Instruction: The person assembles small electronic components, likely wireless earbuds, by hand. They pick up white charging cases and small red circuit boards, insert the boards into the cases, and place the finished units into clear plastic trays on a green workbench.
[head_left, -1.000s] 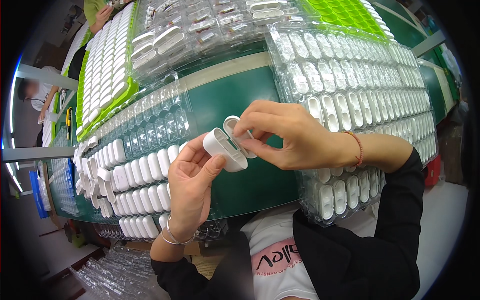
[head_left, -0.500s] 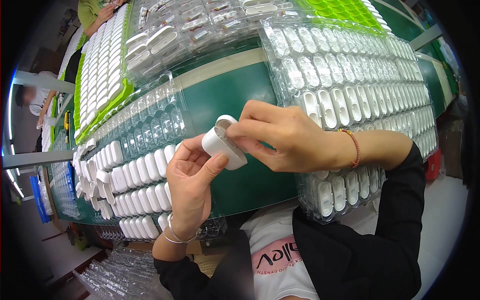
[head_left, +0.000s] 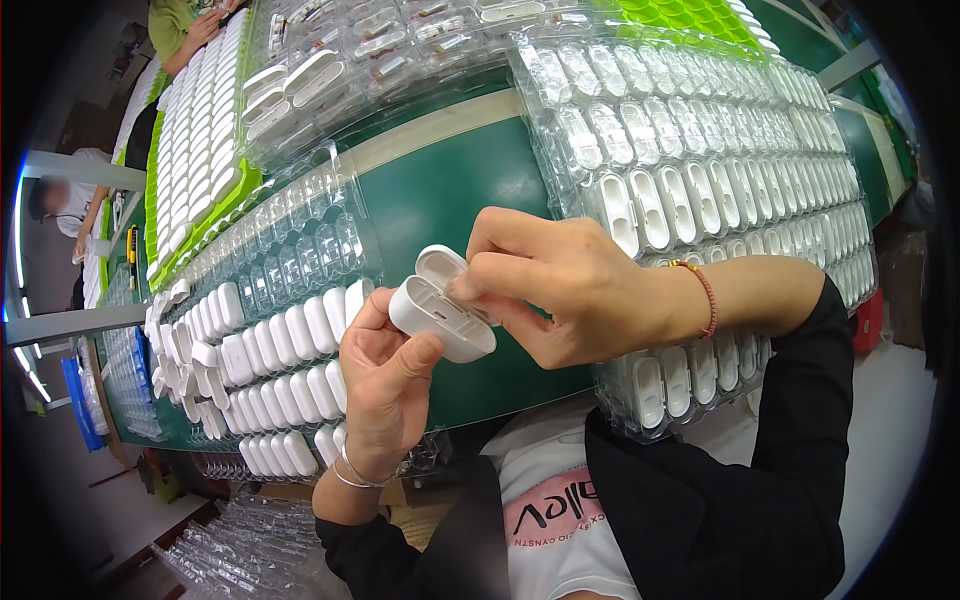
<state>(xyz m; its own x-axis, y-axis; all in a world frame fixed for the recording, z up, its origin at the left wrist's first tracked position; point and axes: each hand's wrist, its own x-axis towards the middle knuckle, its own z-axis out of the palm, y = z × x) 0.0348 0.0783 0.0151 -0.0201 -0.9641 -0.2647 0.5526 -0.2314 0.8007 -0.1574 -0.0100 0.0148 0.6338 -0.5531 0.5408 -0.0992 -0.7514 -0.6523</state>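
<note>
A small white earbud charging case with its lid flipped up is between my hands, over the green table. My left hand holds the case body from the left, thumb across the front and fingers behind. My right hand has its thumb and index finger pinched at the hinge side, by the raised lid. Whether those fingertips grip the lid's edge or some small part inside is hidden by the fingers.
Rows of closed white cases fill a clear tray on the left. Trays of white case shells stand at the right. Another clear tray with small parts lies at the back. A green tray and a co-worker's hand are at far left.
Both hands and the case have come slightly lower. The case has turned so that more of its inside shows beneath the raised lid.
</note>
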